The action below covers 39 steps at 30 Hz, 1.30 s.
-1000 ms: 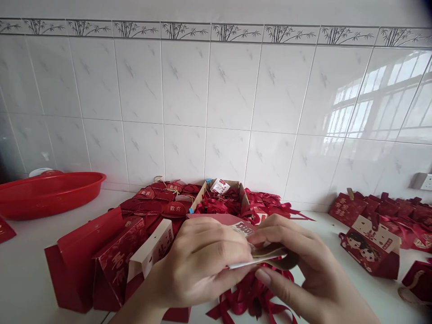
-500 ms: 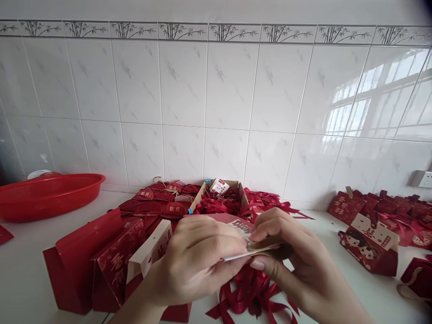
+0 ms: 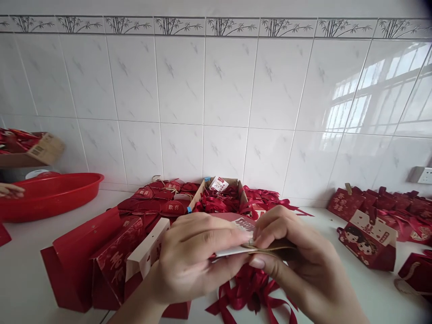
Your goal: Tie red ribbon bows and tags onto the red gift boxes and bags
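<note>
Between both hands, near the bottom centre of the head view, is a red and white paper box, partly hidden by fingers. My left hand is closed on its left part, fingers across the top. My right hand pinches the right end between thumb and fingers, where a brown strip shows. Loose red ribbons lie on the counter just below the hands. Red folded boxes and one with a cream top stand beside my left forearm.
At the back are a carton of ribbons and piled red boxes. A red basin sits left, near another person's hand and a raised carton. More finished-looking boxes stand right.
A carton with red items and another person's hand have come into view at the left. My hands still hold the paper box, whose white edge is tilted slightly differently.
</note>
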Motion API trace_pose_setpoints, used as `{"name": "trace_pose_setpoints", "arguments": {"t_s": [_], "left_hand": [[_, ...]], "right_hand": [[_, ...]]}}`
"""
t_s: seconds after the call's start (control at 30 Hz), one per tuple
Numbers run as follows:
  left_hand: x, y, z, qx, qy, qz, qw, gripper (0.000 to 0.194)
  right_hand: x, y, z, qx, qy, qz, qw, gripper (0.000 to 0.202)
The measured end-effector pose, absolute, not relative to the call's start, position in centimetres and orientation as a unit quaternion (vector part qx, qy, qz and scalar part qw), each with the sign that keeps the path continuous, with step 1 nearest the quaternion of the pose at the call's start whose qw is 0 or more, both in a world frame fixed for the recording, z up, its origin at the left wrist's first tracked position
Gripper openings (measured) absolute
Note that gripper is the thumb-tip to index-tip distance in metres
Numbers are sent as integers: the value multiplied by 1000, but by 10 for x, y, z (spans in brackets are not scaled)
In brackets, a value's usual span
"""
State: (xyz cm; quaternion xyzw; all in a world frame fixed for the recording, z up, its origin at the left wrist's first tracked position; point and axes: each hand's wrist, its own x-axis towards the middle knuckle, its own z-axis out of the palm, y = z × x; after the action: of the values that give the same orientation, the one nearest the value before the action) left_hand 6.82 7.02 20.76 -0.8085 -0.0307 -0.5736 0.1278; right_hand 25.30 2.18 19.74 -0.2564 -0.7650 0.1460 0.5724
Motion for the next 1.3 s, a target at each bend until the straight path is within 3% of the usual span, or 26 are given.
{"name": "trace_pose_setpoints", "arguments": {"t_s": [0.67, 0.87, 0.97, 1.2, 1.3], "left_hand": [[69, 71, 199, -796, -77, -599, 26, 23], [69, 73, 204, -801, -9, -594, 66, 23], [70, 74, 202, -789, -7, -614, 24, 27], [68, 82, 201, -773, -95, -622, -73, 62], [60, 84, 210, -733, -73, -672, -74, 59]], "right_hand": [[248, 24, 196, -248, -755, 123, 594, 15], [260, 23, 197, -236, -781, 107, 568, 25], [265, 24, 195, -242, -780, 130, 563, 36], [288, 39, 200, -328, -658, 201, 648, 26], [316, 40, 204, -402, -526, 187, 726, 37]]}}
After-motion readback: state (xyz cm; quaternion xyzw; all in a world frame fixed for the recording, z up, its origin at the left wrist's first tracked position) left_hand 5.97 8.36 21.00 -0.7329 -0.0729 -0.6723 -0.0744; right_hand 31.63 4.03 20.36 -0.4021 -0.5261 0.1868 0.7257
